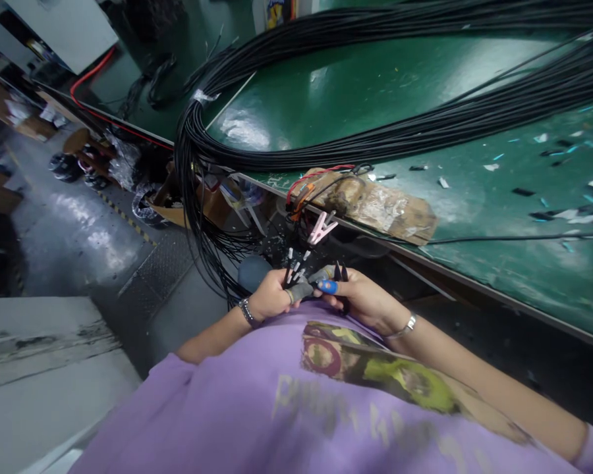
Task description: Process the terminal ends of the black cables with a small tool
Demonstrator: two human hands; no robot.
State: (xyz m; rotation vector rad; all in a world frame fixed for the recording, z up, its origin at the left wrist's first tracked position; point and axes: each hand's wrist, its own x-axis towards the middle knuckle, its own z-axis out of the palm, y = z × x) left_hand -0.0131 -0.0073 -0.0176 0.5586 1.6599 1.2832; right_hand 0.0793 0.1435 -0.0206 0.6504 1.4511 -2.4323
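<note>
My left hand (269, 296) grasps a small bunch of black cable ends (287, 271) with white tips; my right hand (368, 296) grips a black two-pointed tool (344, 273).
My fingertips meet in front of my purple shirt (217, 408), with a blue cover (328, 287) on the right thumb; I cannot tell whether that hand also pinches a cable. Just beyond the cable ends is a pink clip (322, 228), beside a worn wooden block (380, 209) on the near edge of the green table (375, 72). To the left, a thick bundle of black cables (190, 135) hangs over the table's edge, its long loop stretching far right across the top. Black, white and blue scraps (522, 192) lie scattered on the table's right side. A cardboard box (170, 214) stands left of the hanging cables.
</note>
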